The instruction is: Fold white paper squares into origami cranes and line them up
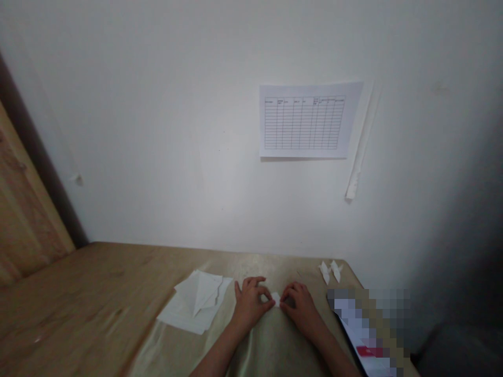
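A small folded piece of white paper [276,299] lies between my two hands on the table. From its left side, my left hand [253,299] pinches the edge with thumb and index finger, the other fingers raised. My right hand [299,306] pinches the opposite edge, its fingers curled. Left of my left hand is a pile of white paper sheets [188,309], the top one creased. Beyond my right hand, near the far right corner, lie two small folded white paper pieces [324,273] with pointed ends.
A tablet-like screen [365,337], partly blurred out, lies at the table's right edge. The brown-covered table [98,303] meets a white wall, where a printed table sheet [304,123] hangs. A wooden panel [27,209] stands at the far left.
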Demonstrator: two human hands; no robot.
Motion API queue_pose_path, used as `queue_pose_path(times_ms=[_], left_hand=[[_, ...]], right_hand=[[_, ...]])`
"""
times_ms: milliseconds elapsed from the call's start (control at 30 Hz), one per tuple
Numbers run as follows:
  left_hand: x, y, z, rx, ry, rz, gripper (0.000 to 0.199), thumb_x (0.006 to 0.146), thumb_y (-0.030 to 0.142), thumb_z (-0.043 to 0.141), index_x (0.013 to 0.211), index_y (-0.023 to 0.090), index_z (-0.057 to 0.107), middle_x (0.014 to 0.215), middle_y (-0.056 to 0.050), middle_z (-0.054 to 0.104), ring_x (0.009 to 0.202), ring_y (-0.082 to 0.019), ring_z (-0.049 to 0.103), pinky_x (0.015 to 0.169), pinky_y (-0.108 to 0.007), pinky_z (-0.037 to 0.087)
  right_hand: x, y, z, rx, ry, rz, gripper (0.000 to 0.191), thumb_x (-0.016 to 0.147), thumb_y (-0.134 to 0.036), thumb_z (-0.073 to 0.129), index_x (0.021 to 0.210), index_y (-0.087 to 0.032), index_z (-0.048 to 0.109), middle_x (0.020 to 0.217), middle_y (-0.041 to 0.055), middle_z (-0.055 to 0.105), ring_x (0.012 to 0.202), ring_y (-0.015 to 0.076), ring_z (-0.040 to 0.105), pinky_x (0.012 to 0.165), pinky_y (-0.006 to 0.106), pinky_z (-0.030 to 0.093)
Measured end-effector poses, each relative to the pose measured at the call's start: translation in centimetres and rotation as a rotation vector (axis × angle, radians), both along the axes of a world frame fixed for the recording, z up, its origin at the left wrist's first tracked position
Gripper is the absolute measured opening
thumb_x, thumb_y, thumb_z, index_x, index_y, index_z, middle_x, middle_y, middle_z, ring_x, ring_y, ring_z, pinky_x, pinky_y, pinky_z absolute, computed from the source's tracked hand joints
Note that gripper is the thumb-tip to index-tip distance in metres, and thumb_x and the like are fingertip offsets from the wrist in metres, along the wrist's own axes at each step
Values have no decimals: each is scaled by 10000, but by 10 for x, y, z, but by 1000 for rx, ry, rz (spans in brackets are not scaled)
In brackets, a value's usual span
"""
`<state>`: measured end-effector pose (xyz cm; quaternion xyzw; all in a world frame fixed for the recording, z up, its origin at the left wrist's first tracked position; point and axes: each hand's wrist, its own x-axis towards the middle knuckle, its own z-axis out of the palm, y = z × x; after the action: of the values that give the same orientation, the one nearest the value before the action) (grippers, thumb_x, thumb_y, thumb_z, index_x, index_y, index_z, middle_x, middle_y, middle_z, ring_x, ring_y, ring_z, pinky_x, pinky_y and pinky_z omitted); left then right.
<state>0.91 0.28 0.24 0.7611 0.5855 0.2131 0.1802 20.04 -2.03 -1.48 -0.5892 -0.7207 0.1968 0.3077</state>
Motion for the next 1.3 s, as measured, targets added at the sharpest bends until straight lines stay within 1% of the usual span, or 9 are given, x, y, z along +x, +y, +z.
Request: queue_pose_path(times_ms=[200, 367, 767, 933, 1133, 1300], left_hand=[[2, 1, 0, -10, 1, 33, 82, 734, 404, 770, 804, 364, 782, 1397, 21, 594, 1377, -301, 409, 1178, -658, 29], [2, 2, -1, -12, 7, 41, 93, 719, 400, 779, 805, 364, 783, 1413, 18, 580, 1381, -303, 401, 1179, -655, 41], [4, 1, -1, -8, -3, 47, 71, 722, 360, 763, 790, 354, 780, 1442, 47, 565, 1390, -313, 384, 1177, -669, 34], [5, 1, 0, -21, 13, 35, 91, 727, 354, 757, 815, 347, 779, 1478, 45, 532, 1404, -323, 358, 1170, -692, 25], [7, -1, 1, -1, -1, 45, 63, 738, 313, 737, 782, 347, 768, 1475, 73, 535, 1401, -320, 366, 1160, -710, 28], [8, -1, 1, -2, 13, 35, 60, 747, 310, 733, 793, 334, 763, 1500, 60, 511, 1406, -334, 353, 1150, -727, 39]], right_hand=[[-1, 2, -2, 9, -31, -38, 60, 816, -225, 639, 829, -219, 698, 1069, 70, 664, 1112, 248, 550, 987, 339, 396], [-1, 2, -2, 19, -41, -32, 64, 829, -230, 634, 830, -220, 697, 1064, 70, 664, 1102, 251, 553, 983, 346, 398], [-3, 1, -4, 41, -63, -46, 71, 840, -227, 627, 838, -221, 698, 1060, 75, 658, 1092, 256, 551, 992, 356, 399], [-4, 0, -3, 43, -76, -53, 80, 841, -225, 622, 842, -231, 702, 1074, 75, 659, 1098, 255, 554, 994, 354, 401], [-5, -2, -2, 63, -77, -54, 100, 857, -223, 607, 841, -222, 705, 1074, 80, 661, 1101, 255, 551, 988, 356, 408], [-5, -1, -2, 57, -95, -58, 89, 847, -218, 619, 843, -225, 708, 1078, 82, 669, 1104, 264, 553, 991, 365, 408]])
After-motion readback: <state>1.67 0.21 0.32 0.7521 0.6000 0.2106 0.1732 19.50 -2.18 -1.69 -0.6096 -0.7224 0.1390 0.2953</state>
